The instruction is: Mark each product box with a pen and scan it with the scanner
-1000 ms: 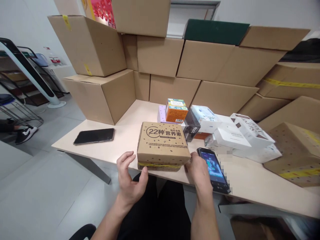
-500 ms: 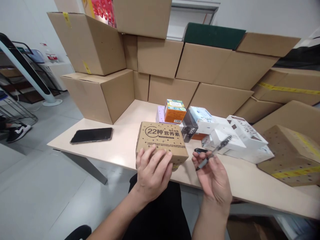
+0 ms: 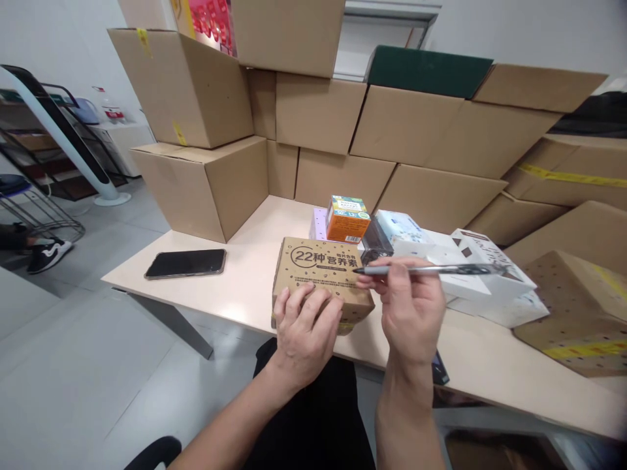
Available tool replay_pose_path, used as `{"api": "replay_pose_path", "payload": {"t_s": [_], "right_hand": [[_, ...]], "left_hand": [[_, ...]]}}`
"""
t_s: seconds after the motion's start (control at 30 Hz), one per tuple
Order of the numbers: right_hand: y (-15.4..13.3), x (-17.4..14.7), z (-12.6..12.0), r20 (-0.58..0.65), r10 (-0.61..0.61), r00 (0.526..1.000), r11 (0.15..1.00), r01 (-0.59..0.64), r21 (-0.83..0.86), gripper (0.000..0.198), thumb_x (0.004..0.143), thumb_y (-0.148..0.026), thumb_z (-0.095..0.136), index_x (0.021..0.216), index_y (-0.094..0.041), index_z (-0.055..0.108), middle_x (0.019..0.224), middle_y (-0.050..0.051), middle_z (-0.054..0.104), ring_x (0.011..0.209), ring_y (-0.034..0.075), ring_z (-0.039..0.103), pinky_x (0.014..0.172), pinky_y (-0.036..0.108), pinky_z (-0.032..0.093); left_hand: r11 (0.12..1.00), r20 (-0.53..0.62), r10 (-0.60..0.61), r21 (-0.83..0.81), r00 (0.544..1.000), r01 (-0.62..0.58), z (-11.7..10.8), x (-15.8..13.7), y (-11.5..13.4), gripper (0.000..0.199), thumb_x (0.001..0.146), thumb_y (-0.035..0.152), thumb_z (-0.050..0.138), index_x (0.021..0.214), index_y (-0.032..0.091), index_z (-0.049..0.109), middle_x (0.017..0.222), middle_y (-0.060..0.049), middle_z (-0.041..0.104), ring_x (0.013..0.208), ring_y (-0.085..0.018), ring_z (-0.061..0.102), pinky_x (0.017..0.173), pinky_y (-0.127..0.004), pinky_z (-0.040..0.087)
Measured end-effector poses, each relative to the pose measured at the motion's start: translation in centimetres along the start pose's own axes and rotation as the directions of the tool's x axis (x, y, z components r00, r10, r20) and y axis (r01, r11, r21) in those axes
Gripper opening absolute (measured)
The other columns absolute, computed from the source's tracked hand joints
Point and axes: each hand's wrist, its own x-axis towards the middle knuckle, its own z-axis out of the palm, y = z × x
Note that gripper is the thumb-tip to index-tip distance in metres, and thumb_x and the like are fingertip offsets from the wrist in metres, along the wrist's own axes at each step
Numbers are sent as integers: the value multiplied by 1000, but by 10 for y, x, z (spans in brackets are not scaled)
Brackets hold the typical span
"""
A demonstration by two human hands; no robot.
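Observation:
A brown cardboard box (image 3: 321, 267) with printed text and "22" on its top sits near the table's front edge. My left hand (image 3: 306, 333) grips its near side, with the fingers curled over the top edge. In my right hand (image 3: 411, 313) is a grey pen (image 3: 431, 269), pinched between thumb and fingers. The pen lies nearly level, its dark tip pointing left and over the right part of the box's top; whether it touches cannot be told. Just behind the box stand a small orange box (image 3: 347, 219) and a lilac box (image 3: 318, 224).
To the left a phone (image 3: 186, 262) lies face up on the table (image 3: 245, 261). White cartons (image 3: 494, 261) stand at the right, beside a taped brown carton (image 3: 578, 313). Large cardboard boxes (image 3: 337, 176) form a wall behind. A dark object (image 3: 439, 369) sits at the front edge.
My right hand has moved up and left with the pen, which has turned from steeply slanted to nearly level over the box. My left hand keeps its place on the box.

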Motion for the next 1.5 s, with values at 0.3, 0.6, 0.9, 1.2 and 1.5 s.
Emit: {"api": "replay_pose_path", "payload": {"t_s": [0.3, 0.6, 0.9, 1.2, 1.5], "right_hand": [[22, -2, 6, 86, -45, 995, 982, 60, -179, 23, 96, -42, 52, 95, -20, 55, 88, 1, 65, 66, 9, 64, 64, 24, 56], [20, -1, 6, 98, -63, 993, 954, 89, -285, 20, 97, -41, 50, 96, -21, 54, 82, -1, 64, 64, 10, 64, 63, 25, 55], [18, -1, 3, 151, -80, 985, 927, 129, -352, 18, 99, -38, 48, 96, -21, 54, 78, -2, 64, 64, 10, 64, 62, 24, 54], [20, -1, 3, 166, -102, 981, 926, 154, -343, 17, 99, -36, 49, 98, -21, 56, 82, -1, 66, 67, 11, 65, 64, 26, 54], [17, -2, 5, -65, -55, 996, 994, 49, -99, 22, 96, -42, 51, 93, -21, 54, 84, -1, 61, 61, 9, 60, 58, 24, 51]], "left_hand": [[1000, -1, 8, 11, 1000, -8, 0, 0, 0, 24, 87, 18, 62, 109, 27, 68, 104, -3, 72, 109, -24, 59, 108, -44, 28], [1000, -10, 12, 4, 1000, -12, 1, 0, 0, 23, 87, 17, 63, 108, 25, 68, 104, -4, 72, 109, -25, 58, 108, -44, 28], [1000, -16, 25, 13, 1000, -24, 1, -1, -1, 22, 86, 17, 63, 107, 23, 68, 103, -4, 72, 110, -24, 57, 109, -43, 27], [1000, -48, 21, -8, 999, -21, 3, -1, -1, 19, 87, 17, 64, 105, 21, 70, 102, -5, 73, 110, -24, 57, 109, -44, 27], [1000, -50, 15, 5, 999, -15, 2, 1, -1, 18, 87, 19, 65, 104, 22, 70, 102, -5, 72, 108, -24, 58, 110, -43, 28]]}}
